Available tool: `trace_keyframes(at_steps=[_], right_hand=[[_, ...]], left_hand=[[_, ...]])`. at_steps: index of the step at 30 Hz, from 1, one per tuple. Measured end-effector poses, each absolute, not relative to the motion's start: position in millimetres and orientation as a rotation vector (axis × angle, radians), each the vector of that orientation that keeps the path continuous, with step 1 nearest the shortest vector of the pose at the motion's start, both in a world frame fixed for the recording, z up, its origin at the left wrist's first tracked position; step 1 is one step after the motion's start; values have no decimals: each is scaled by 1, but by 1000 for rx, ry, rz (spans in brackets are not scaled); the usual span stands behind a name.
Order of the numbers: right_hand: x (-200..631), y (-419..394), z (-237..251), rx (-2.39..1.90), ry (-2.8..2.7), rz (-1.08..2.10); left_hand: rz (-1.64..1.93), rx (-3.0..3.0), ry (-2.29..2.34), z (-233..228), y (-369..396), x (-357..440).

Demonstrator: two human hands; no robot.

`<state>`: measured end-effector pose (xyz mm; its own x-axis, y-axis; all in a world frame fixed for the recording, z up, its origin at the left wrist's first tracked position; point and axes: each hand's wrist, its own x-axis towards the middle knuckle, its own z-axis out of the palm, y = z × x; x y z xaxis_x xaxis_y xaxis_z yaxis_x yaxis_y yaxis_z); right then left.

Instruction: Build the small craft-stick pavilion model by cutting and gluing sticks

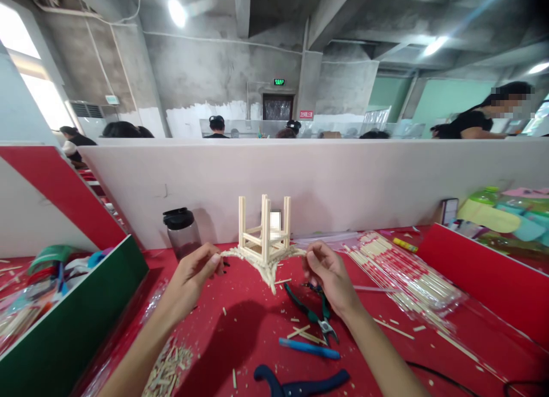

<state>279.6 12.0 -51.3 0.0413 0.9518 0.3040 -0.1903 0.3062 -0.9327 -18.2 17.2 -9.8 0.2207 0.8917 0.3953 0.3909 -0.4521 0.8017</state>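
A small wooden stick model [265, 245] is held up over the red table, its square frame of upright posts on top and curved pointed corners flaring out below. My left hand [201, 271] pinches the left corner tip between thumb and fingers. On the opposite side, my right hand [323, 271] closes on the right corner tip. Just below the right hand lie green-handled cutting pliers [315, 314] with their jaws toward me. A blue pen [309, 348] and a few cut sticks [306, 333] lie near the pliers.
Dark blue-handled cutters [300, 382] lie at the front edge. Wrapped stick bundles [407, 271] spread at the right, and stick offcuts [169, 362] pile at left. A dark-lidded bottle [180, 232] stands by the white partition [343, 185]. People sit or bend beyond it.
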Motion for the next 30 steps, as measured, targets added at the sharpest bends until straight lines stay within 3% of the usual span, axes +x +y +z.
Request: trace_keyframes(at_steps=[12, 30], right_hand=[[282, 12, -55, -1083, -1414, 962], [284, 14, -61, -1075, -1588, 914]], left_hand=[[997, 2050, 1268, -16, 20, -21], [911, 2106, 1516, -20, 27, -30]])
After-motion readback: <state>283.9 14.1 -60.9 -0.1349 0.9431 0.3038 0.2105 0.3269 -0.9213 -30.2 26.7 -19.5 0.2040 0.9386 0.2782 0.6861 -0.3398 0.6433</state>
